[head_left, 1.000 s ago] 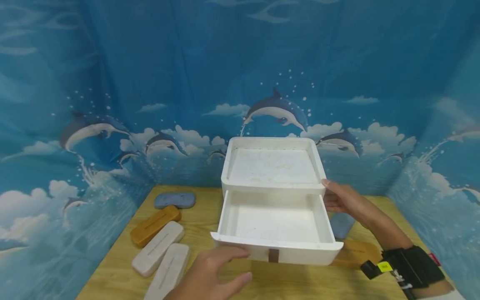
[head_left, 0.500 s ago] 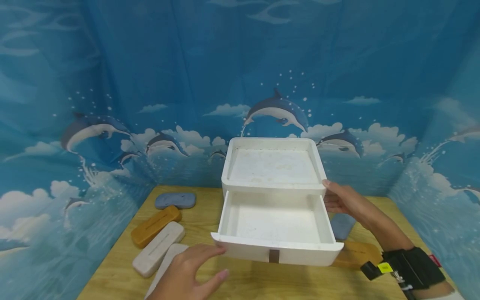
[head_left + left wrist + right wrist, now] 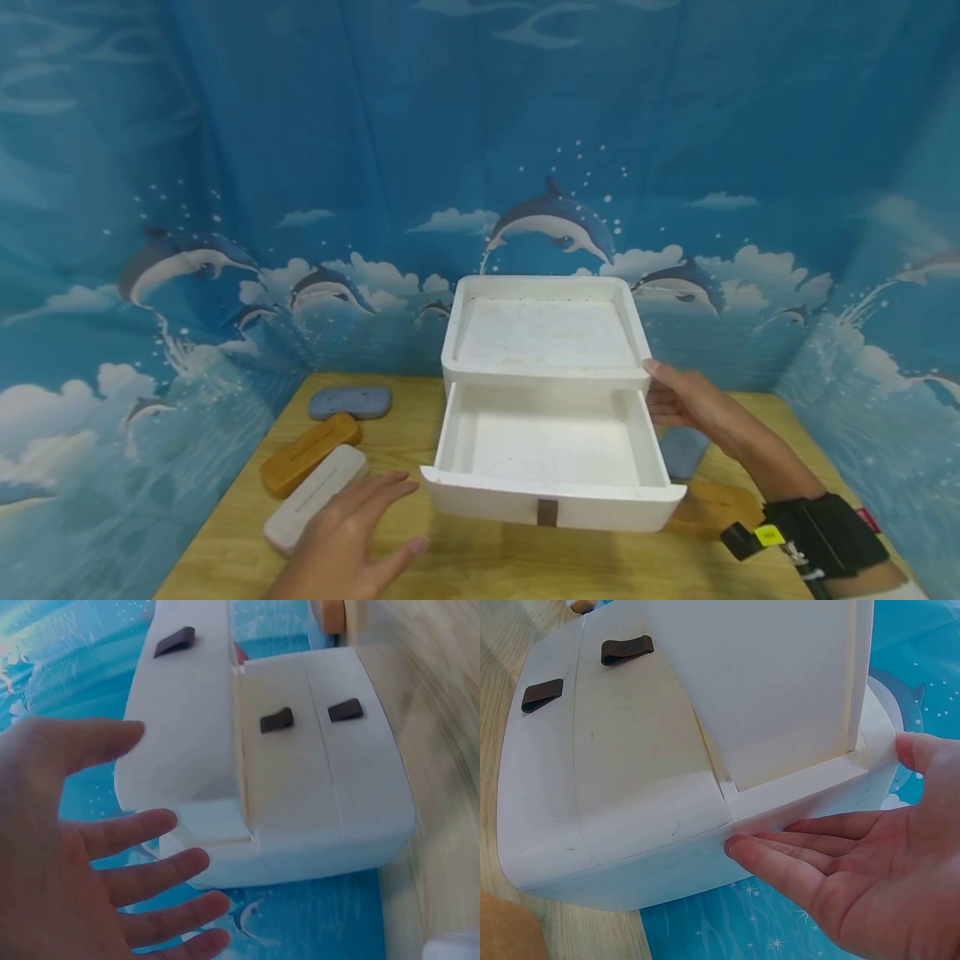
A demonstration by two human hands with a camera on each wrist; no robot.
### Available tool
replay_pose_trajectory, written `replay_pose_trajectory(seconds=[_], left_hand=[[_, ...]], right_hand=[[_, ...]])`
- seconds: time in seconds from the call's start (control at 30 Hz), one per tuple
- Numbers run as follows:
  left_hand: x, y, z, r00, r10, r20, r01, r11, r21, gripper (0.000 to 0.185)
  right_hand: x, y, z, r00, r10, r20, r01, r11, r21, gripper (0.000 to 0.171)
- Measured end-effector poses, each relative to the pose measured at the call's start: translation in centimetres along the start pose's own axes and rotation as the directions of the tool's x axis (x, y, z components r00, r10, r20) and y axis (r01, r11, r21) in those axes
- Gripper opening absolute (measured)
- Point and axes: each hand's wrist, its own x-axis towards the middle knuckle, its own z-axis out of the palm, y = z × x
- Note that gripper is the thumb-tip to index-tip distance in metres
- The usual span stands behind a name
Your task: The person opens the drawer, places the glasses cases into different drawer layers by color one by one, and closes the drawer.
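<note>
A white desktop drawer unit (image 3: 547, 372) with a tray-like top stands at the middle of the table. Its top drawer (image 3: 615, 510) is pulled out, and its inside is bare. Brown tabs mark the drawer fronts in both wrist views. My left hand (image 3: 341, 542) hovers left of the drawer front with fingers spread, holding nothing, above a whitish oblong case (image 3: 318, 492). On the unit's right side rests my right hand (image 3: 690, 404). Its thumb touches the upper edge, and its nearly straight fingers (image 3: 780, 862) lie against the side wall.
Left on the wooden table (image 3: 517, 575) lie a grey-blue case (image 3: 349, 402) and an orange case (image 3: 311, 454). Another grey-blue case (image 3: 684, 452) and orange case (image 3: 716, 507) lie right, partly hidden. A dolphin-print curtain (image 3: 390, 167) stands behind.
My left hand has moved away from the drawer front, to the left, and now covers the nearer whitish case. The right hand and the drawer unit have stayed put.
</note>
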Motion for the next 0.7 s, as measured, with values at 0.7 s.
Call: replay_pose_trajectory(seconds=[0.7], left_hand=[[-0.1, -6.1, 2.6, 0.918, -0.28, 0.282, 0.282, 0.959, 0.034, 0.053]], right_hand=[[-0.1, 0.2, 0.2, 1.0, 0.003, -0.013, -0.003, 1.0, -0.004, 0.075]])
